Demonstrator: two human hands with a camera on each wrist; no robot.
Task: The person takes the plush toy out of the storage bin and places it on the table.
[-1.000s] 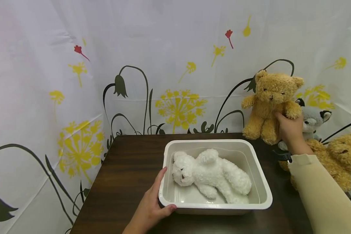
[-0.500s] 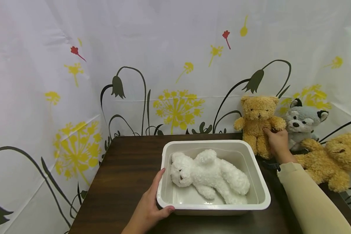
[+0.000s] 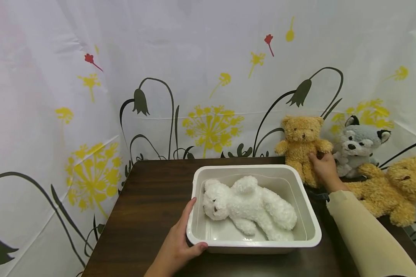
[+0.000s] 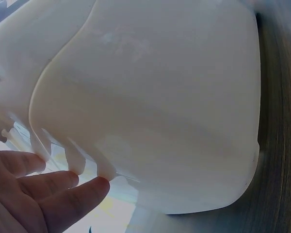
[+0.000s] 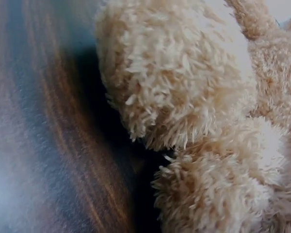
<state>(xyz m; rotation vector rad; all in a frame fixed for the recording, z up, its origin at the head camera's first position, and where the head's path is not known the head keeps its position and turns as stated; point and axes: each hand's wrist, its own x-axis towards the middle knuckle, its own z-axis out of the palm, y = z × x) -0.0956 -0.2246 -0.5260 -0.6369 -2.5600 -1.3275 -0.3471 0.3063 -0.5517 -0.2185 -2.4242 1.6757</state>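
My left hand (image 3: 176, 243) touches the front left corner of a white plastic tub (image 3: 256, 244), thumb at the front rim and forefinger along the left rim. In the left wrist view, several nearly straight fingers (image 4: 80, 194) rest their tips against the tub's smooth outer wall. A white teddy bear (image 3: 242, 206) lies on its back inside the tub, head to the left. My right hand (image 3: 326, 169) holds a golden teddy bear (image 3: 301, 148) by its side, thumb in front and the other fingers hidden. This bear stands upright behind the tub's right back corner; its shaggy legs (image 5: 174, 73) fill the right wrist view.
A grey and white plush toy (image 3: 358, 144) with black-tipped ears sits right of my right hand. Another golden teddy bear (image 3: 395, 192) lies at the table's right edge. The dark wooden table (image 3: 152, 192) stands before a flower-printed curtain (image 3: 194, 46).
My right hand has lowered the golden teddy bear and brought it left, from mid-air beside the curtain down to the table, uncovering the grey plush toy. My left hand has stayed at the tub.
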